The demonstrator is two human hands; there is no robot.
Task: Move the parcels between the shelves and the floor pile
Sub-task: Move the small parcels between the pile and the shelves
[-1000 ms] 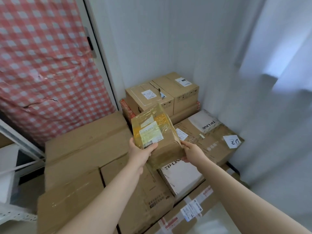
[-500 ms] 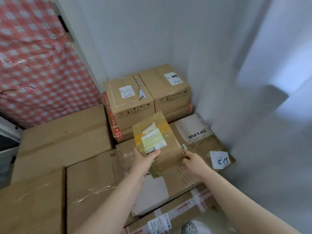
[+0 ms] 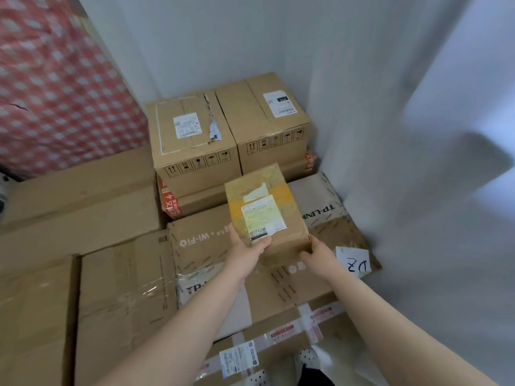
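- A white wall (image 3: 223, 37) meets a pale curtain (image 3: 432, 162) in the corner. A red-and-white checked cloth (image 3: 55, 93) hangs on the left.
- Below them, the floor pile (image 3: 83, 207) of cardboard boxes fills the bottom of the head view.
- Every box is taped shut, so the contents are hidden.
- Two tall boxes stand side by side against the wall, the left one (image 3: 192, 146) with a torn top strip and the right one (image 3: 267, 121) with a white label.
- The small parcel (image 3: 267, 210), wrapped in clear tape with a yellow band and a label, is held just in front of those two, over a flat printed box (image 3: 200, 240).
- I cannot tell whether its underside touches that box.
- The left hand (image 3: 246, 250) grips the parcel's near left corner, with the thumb lying across the label.
- The right hand (image 3: 320, 256) curls its fingers round the near right corner.
- Compared with half a second ago, the parcel sits lower and closer to the flat box. The grip is unchanged, and the pile fills more of the view.
- A handwritten paper note (image 3: 354, 263) lies just beside the right hand, at the pile's right edge by the curtain.
- Only a narrow strip of the flat box shows between the parcel and the back boxes. There is wider bare cardboard to the left.
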